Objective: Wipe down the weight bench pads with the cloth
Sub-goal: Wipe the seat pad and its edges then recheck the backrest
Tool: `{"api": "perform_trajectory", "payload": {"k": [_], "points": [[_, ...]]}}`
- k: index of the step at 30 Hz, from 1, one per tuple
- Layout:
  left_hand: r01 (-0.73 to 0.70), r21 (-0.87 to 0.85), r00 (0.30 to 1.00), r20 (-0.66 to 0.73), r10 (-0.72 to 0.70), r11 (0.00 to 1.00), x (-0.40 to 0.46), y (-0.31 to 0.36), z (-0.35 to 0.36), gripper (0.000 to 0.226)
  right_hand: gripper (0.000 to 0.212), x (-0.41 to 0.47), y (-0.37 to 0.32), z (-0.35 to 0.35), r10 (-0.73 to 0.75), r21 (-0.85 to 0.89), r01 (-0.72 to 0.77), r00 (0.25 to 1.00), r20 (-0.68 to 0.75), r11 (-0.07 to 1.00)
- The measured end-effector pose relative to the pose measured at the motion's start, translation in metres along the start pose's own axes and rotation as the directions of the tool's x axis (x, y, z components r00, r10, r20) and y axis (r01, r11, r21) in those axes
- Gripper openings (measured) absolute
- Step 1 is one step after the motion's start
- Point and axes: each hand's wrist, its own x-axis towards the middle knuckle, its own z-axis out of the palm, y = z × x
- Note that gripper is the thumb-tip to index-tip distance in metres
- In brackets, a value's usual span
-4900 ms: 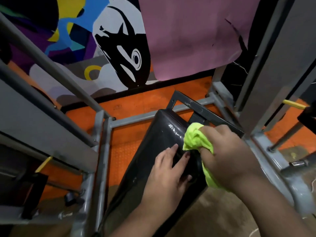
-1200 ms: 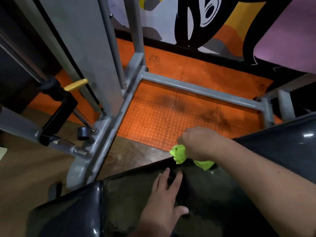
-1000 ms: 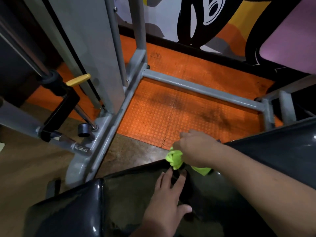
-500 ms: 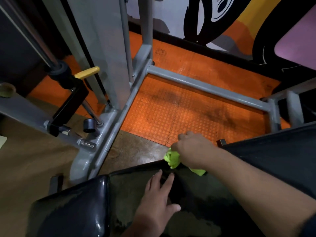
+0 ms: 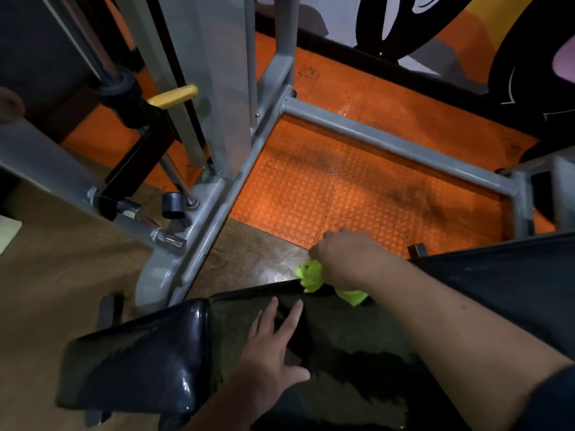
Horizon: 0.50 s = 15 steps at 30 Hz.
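A black bench pad (image 5: 348,346) fills the lower middle, its surface streaked wet. A shorter glossy black seat pad (image 5: 137,359) adjoins it at lower left, and another dark pad (image 5: 510,281) rises at right. My right hand (image 5: 351,256) grips a bunched neon-yellow cloth (image 5: 311,275) against the pad's far edge. My left hand (image 5: 273,349) lies flat on the pad with fingers spread, nearer to me than the cloth.
A grey steel rack frame (image 5: 385,144) boxes in orange studded floor matting (image 5: 336,194) beyond the bench. A grey upright (image 5: 217,76) stands at upper left with a yellow-handled pin (image 5: 174,96) and a black bracket (image 5: 137,157). Brown floor (image 5: 46,275) lies left.
My right hand with the cloth has slid slightly left along the pad's far edge over the last second. My left hand stays flat on the pad. The view shifted a little.
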Motion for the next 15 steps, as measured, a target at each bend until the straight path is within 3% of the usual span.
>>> {"api": "perform_trajectory", "payload": {"k": [3, 7, 12, 15], "points": [[-0.031, 0.021, 1.000, 0.004, 0.031, 0.999, 0.002, -0.004, 0.004, 0.108, 0.037, 0.003, -0.017, 0.012, -0.078, -0.045, 0.078, 0.997, -0.013, 0.996], [-0.033, 0.012, 0.999, 0.010, 0.033, 0.999, 0.004, -0.005, 0.008, 0.111, 0.035, 0.018, -0.009, 0.010, 0.007, 0.008, -0.007, 1.000, 0.027, 1.000], [-0.073, 0.006, 0.996, 0.046, 0.073, 0.997, 0.007, -0.016, 0.009, 0.108, 0.041, 0.030, -0.044, 0.021, -0.109, -0.015, 0.110, 0.993, 0.038, 0.994], [-0.094, 0.039, 0.993, 0.078, 0.091, 0.995, 0.009, -0.021, 0.010, 0.112, 0.038, 0.041, -0.042, 0.019, -0.035, 0.003, 0.035, 0.998, 0.058, 0.999]]}}
